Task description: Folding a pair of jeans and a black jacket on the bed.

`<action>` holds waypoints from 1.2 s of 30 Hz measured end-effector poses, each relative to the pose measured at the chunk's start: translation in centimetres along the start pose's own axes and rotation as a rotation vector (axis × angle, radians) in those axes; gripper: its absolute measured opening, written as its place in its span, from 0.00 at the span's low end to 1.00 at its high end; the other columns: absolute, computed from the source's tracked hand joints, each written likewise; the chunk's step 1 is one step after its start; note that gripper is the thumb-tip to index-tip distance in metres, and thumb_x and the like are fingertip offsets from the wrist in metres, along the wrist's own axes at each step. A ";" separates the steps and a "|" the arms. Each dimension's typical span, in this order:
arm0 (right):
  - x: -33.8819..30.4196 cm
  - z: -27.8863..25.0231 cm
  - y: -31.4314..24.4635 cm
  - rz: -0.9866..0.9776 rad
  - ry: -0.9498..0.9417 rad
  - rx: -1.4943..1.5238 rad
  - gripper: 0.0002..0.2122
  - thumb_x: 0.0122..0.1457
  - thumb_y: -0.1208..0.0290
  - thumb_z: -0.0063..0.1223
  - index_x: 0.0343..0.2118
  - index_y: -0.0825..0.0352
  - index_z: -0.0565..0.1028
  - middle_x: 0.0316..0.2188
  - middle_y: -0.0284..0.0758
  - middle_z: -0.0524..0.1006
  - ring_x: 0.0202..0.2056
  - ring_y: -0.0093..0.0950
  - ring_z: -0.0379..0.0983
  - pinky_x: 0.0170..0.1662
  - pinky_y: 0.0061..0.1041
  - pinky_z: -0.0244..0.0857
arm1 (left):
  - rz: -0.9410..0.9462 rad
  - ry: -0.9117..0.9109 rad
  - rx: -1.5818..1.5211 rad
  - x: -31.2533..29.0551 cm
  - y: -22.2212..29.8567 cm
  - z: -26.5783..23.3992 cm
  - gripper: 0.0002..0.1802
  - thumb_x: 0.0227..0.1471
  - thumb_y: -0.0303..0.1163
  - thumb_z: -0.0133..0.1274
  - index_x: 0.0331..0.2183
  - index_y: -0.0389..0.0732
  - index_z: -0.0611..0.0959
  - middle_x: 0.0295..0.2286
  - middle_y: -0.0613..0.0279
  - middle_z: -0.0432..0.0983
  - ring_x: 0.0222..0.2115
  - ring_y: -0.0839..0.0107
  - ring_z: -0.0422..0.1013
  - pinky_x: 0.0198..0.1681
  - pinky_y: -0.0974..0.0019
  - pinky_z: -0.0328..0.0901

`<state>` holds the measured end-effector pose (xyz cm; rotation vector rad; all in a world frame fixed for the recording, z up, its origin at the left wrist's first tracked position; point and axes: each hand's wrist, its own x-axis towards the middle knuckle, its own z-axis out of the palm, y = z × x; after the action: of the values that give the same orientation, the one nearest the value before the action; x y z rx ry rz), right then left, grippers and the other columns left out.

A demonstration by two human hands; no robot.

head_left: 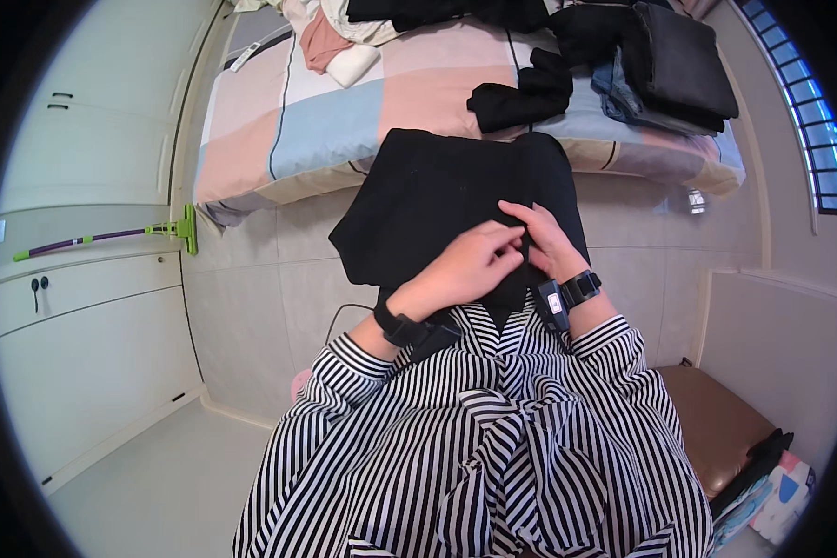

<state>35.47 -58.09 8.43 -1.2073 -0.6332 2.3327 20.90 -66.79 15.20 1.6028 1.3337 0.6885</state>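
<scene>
A black garment [437, 191] spreads in front of me, its far edge reaching the side of the bed; its exact kind does not show. Over its near part, my left hand [474, 265] has its fingers curled closed, pinching the dark cloth. Close beside it, my right hand [549, 244] grips the garment's right side, thumb and fingers bent around the fabric. The two hands almost touch at the fingertips. Black bands with small devices sit on both wrists, below striped sleeves.
A checked bed [335, 121] lies ahead. On it are a crumpled black garment [525, 93], folded dark clothes [684, 70] and light clothes [330, 46]. A green mop [184, 229] leans by white cabinets [93, 158] at left. Behind right stands a brown seat [716, 418].
</scene>
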 end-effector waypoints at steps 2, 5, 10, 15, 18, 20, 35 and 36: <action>-0.4 0.5 -0.4 -0.015 0.026 0.057 0.17 0.55 0.72 0.60 0.45 0.69 0.69 0.41 0.37 0.75 0.39 0.30 0.74 0.42 0.29 0.71 | 0.112 0.132 0.054 -0.4 -1.2 -1.5 0.25 0.55 0.32 0.53 0.53 0.34 0.72 0.44 0.52 0.70 0.45 0.61 0.69 0.48 0.62 0.64; -0.9 0.6 -0.8 -0.015 0.042 0.113 0.19 0.56 0.74 0.57 0.49 0.71 0.67 0.44 0.40 0.74 0.43 0.32 0.74 0.47 0.32 0.71 | 0.092 0.235 0.694 -0.8 -3.1 -4.9 0.27 0.56 0.39 0.52 0.55 0.42 0.71 0.58 0.56 0.62 0.62 0.52 0.52 0.62 0.44 0.49; -0.4 1.4 -0.6 0.004 0.080 0.083 0.22 0.57 0.74 0.56 0.53 0.73 0.65 0.46 0.42 0.74 0.45 0.34 0.73 0.49 0.34 0.70 | -0.197 0.350 0.712 -2.8 -9.8 -9.1 0.29 0.59 0.50 0.43 0.58 0.47 0.68 0.61 0.62 0.56 0.62 0.52 0.51 0.60 0.39 0.49; 0.0 1.2 -0.2 -0.020 0.005 0.087 0.25 0.57 0.73 0.58 0.53 0.77 0.60 0.44 0.45 0.73 0.43 0.34 0.74 0.47 0.35 0.72 | -0.575 0.285 0.345 -5.4 -13.5 -11.6 0.28 0.61 0.50 0.39 0.53 0.41 0.73 0.51 0.48 0.70 0.54 0.52 0.65 0.55 0.54 0.60; -0.3 1.2 -0.6 0.008 0.038 0.066 0.27 0.57 0.72 0.58 0.54 0.78 0.59 0.44 0.45 0.73 0.44 0.34 0.74 0.47 0.35 0.72 | -0.540 0.461 0.287 -6.3 -14.5 -11.3 0.27 0.61 0.50 0.42 0.42 0.35 0.80 0.36 0.43 0.78 0.40 0.51 0.74 0.44 0.60 0.66; -0.4 1.8 -0.4 0.005 0.083 0.058 0.27 0.57 0.71 0.58 0.55 0.79 0.58 0.45 0.45 0.73 0.44 0.34 0.74 0.47 0.35 0.72 | -0.527 0.573 0.242 -7.0 -14.5 -11.3 0.26 0.59 0.48 0.47 0.31 0.32 0.82 0.24 0.49 0.78 0.26 0.59 0.73 0.33 0.61 0.65; 0.2 0.9 0.1 -0.026 0.108 0.070 0.27 0.59 0.70 0.55 0.56 0.78 0.59 0.48 0.44 0.72 0.48 0.33 0.72 0.50 0.31 0.69 | -0.494 0.905 0.532 -8.7 -15.1 -16.3 0.24 0.59 0.45 0.48 0.23 0.36 0.82 0.16 0.54 0.73 0.20 0.63 0.71 0.26 0.60 0.63; 0.1 1.2 0.3 -0.026 0.175 0.072 0.26 0.59 0.70 0.55 0.55 0.78 0.60 0.47 0.44 0.73 0.48 0.33 0.72 0.50 0.31 0.69 | -0.541 0.877 0.506 -9.1 -15.1 -17.2 0.24 0.59 0.46 0.48 0.24 0.35 0.82 0.17 0.56 0.74 0.20 0.65 0.71 0.27 0.61 0.63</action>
<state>34.37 -58.45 8.81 -1.3432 -0.4975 2.1796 -2.94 -70.52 10.26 1.2022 2.6299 0.7735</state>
